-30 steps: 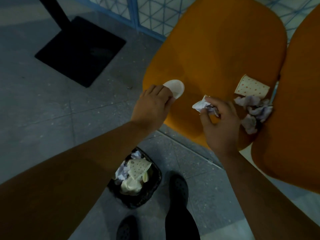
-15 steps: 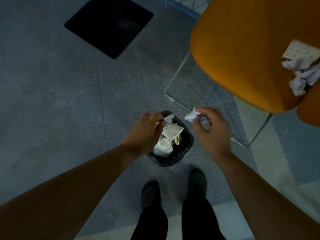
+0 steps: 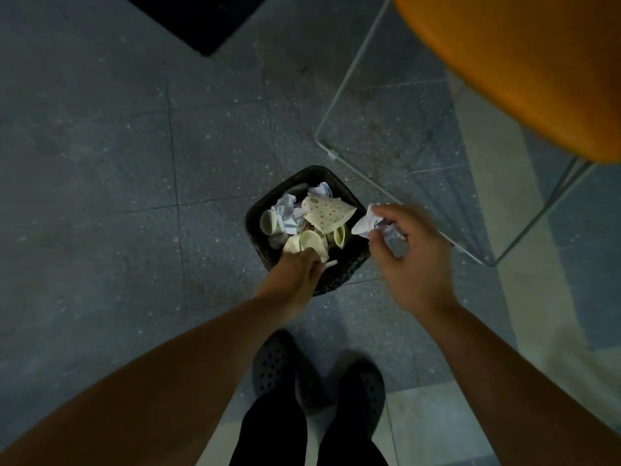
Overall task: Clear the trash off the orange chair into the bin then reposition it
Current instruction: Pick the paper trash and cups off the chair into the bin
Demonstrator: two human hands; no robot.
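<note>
The small black bin [image 3: 351, 264] stands on the floor in the middle of the head view, filled with crumpled paper, pale cups and a flattened dotted cup [image 3: 331, 213]. My left hand [image 3: 295, 274] hovers over the bin's near rim, fingers closed on a small white cup of which only an edge shows. My right hand [image 3: 410, 260] is just right of the bin, pinching a crumpled white paper [image 3: 364, 223] over its right rim. The orange chair [image 3: 521, 62] fills the top right corner; the trash on its seat is out of view.
The chair's thin metal frame [image 3: 336, 153] rests on the grey tiled floor right behind the bin. A black flat base [image 3: 201, 21] lies at the top. My feet in dark clogs [image 3: 279, 364] stand close to the bin. Paler tiles run along the right.
Both hands came off the chair seat and down to the bin, the left with the white cup, the right with the crumpled paper. The view tilted down and the chair slid to the corner.
</note>
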